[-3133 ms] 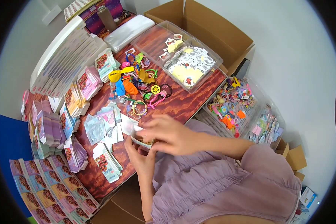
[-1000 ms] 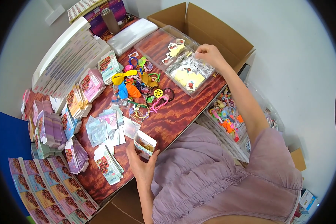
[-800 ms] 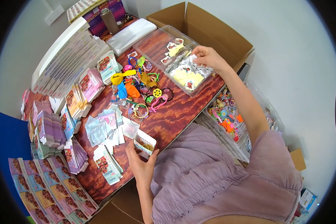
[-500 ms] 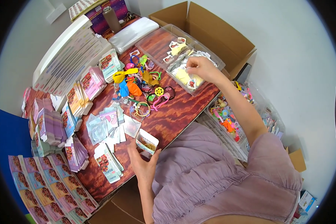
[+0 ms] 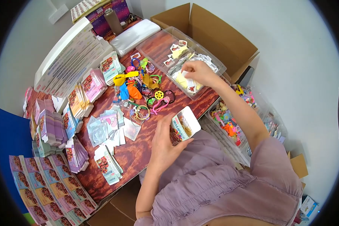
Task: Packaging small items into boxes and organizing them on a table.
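My left hand [image 5: 165, 142] grips a small printed carton [image 5: 180, 128] near the table's front edge. The carton's white top is open and tilted to the right, and yellowish contents show inside. Over a clear plastic tray [image 5: 168, 34], my right hand [image 5: 199, 72] pinches a small white slip [image 5: 187, 74] between thumb and fingertips. Beneath that hand lie many small white packets and picture cards, with a pale yellow piece [image 5: 181, 81] among them. Left of the tray sits a heap of colourful trinkets [image 5: 139, 84], including hair ties and balloons.
Flat printed cartons [image 5: 108, 165] lie near the front, beside pale cards and clear sachets [image 5: 105, 126]. Bundled cartons [image 5: 51, 126] line the left side. An open cardboard box [image 5: 222, 32] stands behind the tray. Bins of small toys [image 5: 229, 120] are at my right.
My left hand has lifted the carton and carried it to the right, turning it. My right hand has shifted slightly left and now shows a white slip at its fingertips.
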`<state>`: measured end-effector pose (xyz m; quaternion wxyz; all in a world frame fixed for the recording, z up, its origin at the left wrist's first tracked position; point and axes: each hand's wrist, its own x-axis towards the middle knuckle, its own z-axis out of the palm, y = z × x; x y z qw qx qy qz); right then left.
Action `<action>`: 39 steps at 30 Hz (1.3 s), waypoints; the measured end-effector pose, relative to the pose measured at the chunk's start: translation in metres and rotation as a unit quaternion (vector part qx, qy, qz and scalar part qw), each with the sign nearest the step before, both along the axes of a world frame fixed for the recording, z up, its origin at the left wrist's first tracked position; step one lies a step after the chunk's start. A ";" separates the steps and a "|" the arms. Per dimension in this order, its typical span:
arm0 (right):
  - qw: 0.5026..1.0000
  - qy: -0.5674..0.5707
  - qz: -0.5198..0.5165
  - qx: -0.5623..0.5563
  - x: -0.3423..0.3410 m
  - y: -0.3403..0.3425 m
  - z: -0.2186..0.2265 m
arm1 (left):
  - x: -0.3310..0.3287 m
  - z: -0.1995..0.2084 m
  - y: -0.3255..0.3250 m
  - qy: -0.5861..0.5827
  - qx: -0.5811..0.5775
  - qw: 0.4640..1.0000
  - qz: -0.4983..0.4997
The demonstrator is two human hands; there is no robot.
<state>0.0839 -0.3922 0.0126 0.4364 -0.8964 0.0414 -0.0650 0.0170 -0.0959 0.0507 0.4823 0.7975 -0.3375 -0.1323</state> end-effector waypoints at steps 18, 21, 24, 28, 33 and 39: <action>0.994 0.006 -0.068 -0.084 -0.008 0.008 -0.010 | -0.013 -0.034 0.074 0.037 0.003 0.985 0.170; 0.984 0.010 -0.063 -0.168 -0.010 0.020 -0.015 | -0.016 -0.033 0.075 0.054 0.007 0.984 0.172; 0.960 0.028 -0.083 -0.266 -0.010 0.027 -0.014 | -0.020 -0.035 0.077 0.061 0.000 0.980 0.188; 0.966 0.059 -0.079 -0.241 -0.005 0.022 -0.006 | -0.023 -0.040 0.084 0.042 -0.011 0.981 0.191; 0.998 0.036 -0.026 -0.039 0.006 -0.018 0.001 | -0.022 -0.036 0.086 0.050 0.006 0.980 0.191; 0.938 0.067 -0.094 0.326 0.008 -0.037 0.026 | -0.021 -0.030 0.080 0.019 0.017 0.980 0.199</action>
